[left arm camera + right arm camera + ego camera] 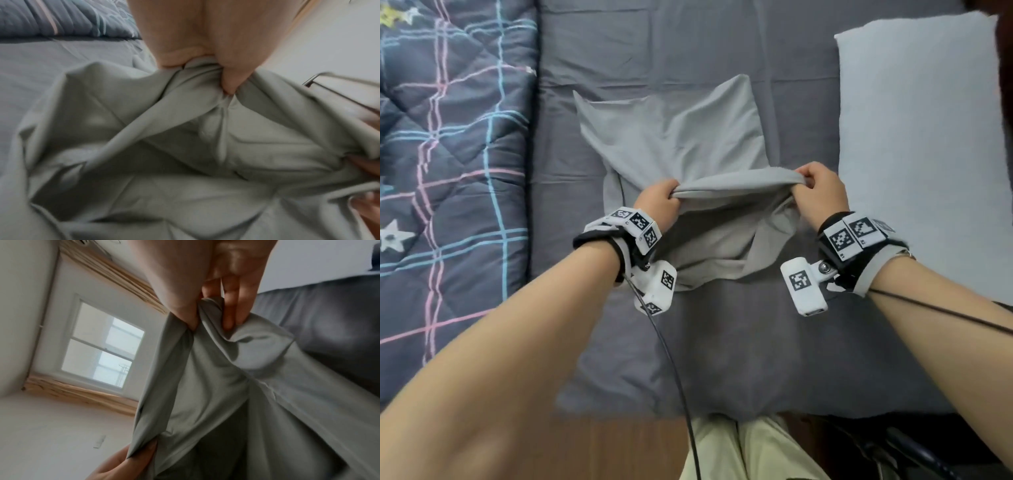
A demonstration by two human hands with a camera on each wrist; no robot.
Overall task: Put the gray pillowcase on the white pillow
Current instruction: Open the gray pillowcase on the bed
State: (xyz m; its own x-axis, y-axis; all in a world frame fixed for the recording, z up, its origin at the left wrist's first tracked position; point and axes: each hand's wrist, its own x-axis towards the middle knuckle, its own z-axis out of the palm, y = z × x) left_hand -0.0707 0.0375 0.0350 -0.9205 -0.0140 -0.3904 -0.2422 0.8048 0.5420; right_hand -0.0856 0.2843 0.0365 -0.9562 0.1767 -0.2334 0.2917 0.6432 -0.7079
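The gray pillowcase (674, 137) lies on the dark bed sheet in the middle of the head view, its near end lifted off the bed. My left hand (661, 198) grips the left side of that lifted edge, and my right hand (815, 186) grips the right side, so the cloth is stretched between them and its mouth gapes toward me. The left wrist view shows my fingers (232, 81) pinching bunched gray cloth (185, 154). In the right wrist view my fingertips (228, 322) pinch the fabric (216, 369). The white pillow (921, 144) lies bare at the right.
A quilted blanket (448, 154) with coloured lines and stars covers the left of the bed. The dark gray sheet (722, 342) stretches to the bed's near edge, where my legs (739, 448) stand. Cables run from both wrist cameras. A window (100, 345) shows behind.
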